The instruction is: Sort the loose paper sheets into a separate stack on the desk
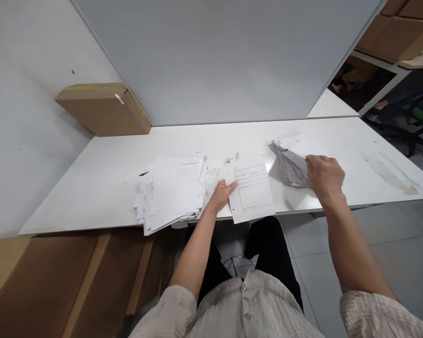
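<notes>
"Head view, looking down at a person sitting at a white worktop [109, 155]: what is the left hand doing?"

"The left hand [223, 193] has a printed sheet [254, 188] pinched at its left side. That grip is closed, with the thumb on top and the other fingers mostly hidden. The sheet is at the middle of the near edge, its lower part reaching out over the person's lap. A ruled frame and lines of text show on it, too small to read."

"And the right hand?"

"The right hand [325, 177] is at the right-hand pile [292, 172], fingers curled in on a raised paper [296, 157] that tilts up from the top. The grip looks closed on it, but the fingertips are hidden, so I cannot tell how many sheets it has."

"What lies on the other side?"

"A broad left-hand pile [174, 192] of loose papers, its edges uneven, some corners jutting over the near edge. Just beyond the printed sheet lies a small yellowish scrap [230, 160]."

"And around them?"

"A cardboard box [102, 112] stands in the far left corner, beside a grey panel [215, 61] along the back. Large cartons [56, 277] fill the lower left, below the worktop. The person wears a light patterned shirt [264, 305] and black trousers [278, 249]."
</notes>
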`<state>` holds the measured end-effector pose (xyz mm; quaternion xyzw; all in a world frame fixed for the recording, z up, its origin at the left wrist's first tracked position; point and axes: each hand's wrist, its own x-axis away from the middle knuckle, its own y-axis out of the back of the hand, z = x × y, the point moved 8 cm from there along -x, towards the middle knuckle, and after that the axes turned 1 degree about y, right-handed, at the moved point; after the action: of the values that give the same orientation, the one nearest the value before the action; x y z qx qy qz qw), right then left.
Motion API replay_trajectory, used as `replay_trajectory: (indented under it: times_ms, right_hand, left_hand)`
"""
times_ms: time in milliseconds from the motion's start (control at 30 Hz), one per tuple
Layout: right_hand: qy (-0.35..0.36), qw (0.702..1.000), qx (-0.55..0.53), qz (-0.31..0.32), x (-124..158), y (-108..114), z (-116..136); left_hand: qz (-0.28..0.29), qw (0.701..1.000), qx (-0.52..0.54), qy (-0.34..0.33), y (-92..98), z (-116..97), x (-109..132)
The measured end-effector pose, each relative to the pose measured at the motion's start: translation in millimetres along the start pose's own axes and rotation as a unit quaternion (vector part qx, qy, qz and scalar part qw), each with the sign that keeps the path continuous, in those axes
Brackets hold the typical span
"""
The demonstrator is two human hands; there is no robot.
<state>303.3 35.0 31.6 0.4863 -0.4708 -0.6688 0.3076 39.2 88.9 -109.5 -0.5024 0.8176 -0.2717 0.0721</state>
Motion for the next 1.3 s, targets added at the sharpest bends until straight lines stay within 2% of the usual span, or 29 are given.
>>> replay_trajectory:
  times_ms: [67, 133, 167, 200, 233, 267, 300, 333, 400, 433, 500, 600, 767, 867, 933, 1000, 1100, 1133, 1167, 1200, 1233, 1300]
  right_hand:
    - [0.002, 0.985, -0.133, -0.110, 10, 48, 8]
    - [-0.004, 0.928, -0.319, -0.192, 21, 78, 10]
    - [-0.013, 0.888, -0.412, -0.206, 25, 82, 10]
    - [-0.026, 0.849, -0.491, -0.195, 26, 76, 13]
    - [-0.037, 0.823, -0.544, -0.158, 27, 62, 19]
    - [-0.045, 0.817, -0.565, -0.109, 27, 44, 29]
    - [-0.048, 0.829, -0.554, -0.060, 29, 23, 39]
    - [-0.046, 0.855, -0.516, -0.013, 31, 1, 50]
    - [-0.038, 0.908, -0.417, 0.033, 38, -36, 63]
    - [-0.038, 0.924, -0.379, 0.036, 41, -50, 65]
    - [-0.049, 0.937, -0.344, 0.028, 45, -70, 65]
    - [-0.051, 0.941, -0.333, 0.010, 48, -79, 66]
    - [-0.004, 0.941, -0.338, -0.006, 49, -77, 81]
    - [-0.021, 0.938, -0.347, -0.003, 51, -80, 80]
    - [-0.055, 0.924, -0.379, -0.002, 52, -82, 71]
    - [-0.097, 0.886, -0.452, 0.041, 54, -91, 64]
    - [-0.117, 0.783, -0.580, 0.190, 66, -111, 75]
    - [-0.112, 0.758, -0.600, 0.231, 71, -114, 80]
    - [-0.107, 0.746, -0.606, 0.254, 75, -114, 84]
    - [-0.102, 0.752, -0.597, 0.260, 77, -111, 85]
    - [-0.095, 0.772, -0.577, 0.250, 75, -105, 83]
    - [-0.064, 0.838, -0.506, 0.196, 64, -80, 76]
  left_hand:
    - [0.005, 1.000, 0.000, -0.001, 0.5, 1, -1]
    - [0.006, 1.000, -0.004, -0.001, 1.5, 2, -1]
    - [0.004, 1.000, -0.005, 0.001, 2.0, 2, -1]
    - [0.004, 1.000, -0.006, 0.004, 2.3, 2, -1]
    - [0.001, 1.000, -0.006, 0.009, 2.7, 3, -1]
    - [-0.003, 1.000, -0.004, 0.016, 3.2, 3, -2]
    - [-0.010, 1.000, 0.001, 0.021, 4.0, 4, -2]
    - [-0.018, 0.999, 0.010, 0.025, 4.9, 4, -3]
    - [-0.033, 0.998, 0.035, 0.032, 6.2, 5, -4]
    - [-0.037, 0.997, 0.050, 0.034, 6.3, 6, -4]
    - [-0.037, 0.996, 0.071, 0.040, 5.6, 7, -5]
    - [-0.028, 0.997, 0.068, 0.039, 4.9, 9, -6]
    - [-0.032, 0.999, -0.004, 0.013, 10.9, 12, -8]
    - [-0.040, 0.999, -0.026, 0.002, 12.6, 11, -7]
    - [-0.039, 0.999, -0.022, -0.003, 10.8, 8, -6]
    - [-0.034, 0.999, -0.019, -0.001, 7.8, 6, -5]
    - [-0.030, 0.999, -0.010, 0.002, 4.8, 4, -3]
    - [-0.030, 1.000, -0.004, 0.002, 4.5, 4, -3]
    - [-0.030, 1.000, 0.003, -0.001, 4.5, 3, -4]
    - [-0.030, 0.999, 0.009, -0.004, 4.8, 3, -4]
    - [-0.031, 0.999, 0.016, -0.007, 5.2, 3, -5]
    - [-0.032, 0.999, 0.029, -0.007, 6.3, 2, -6]
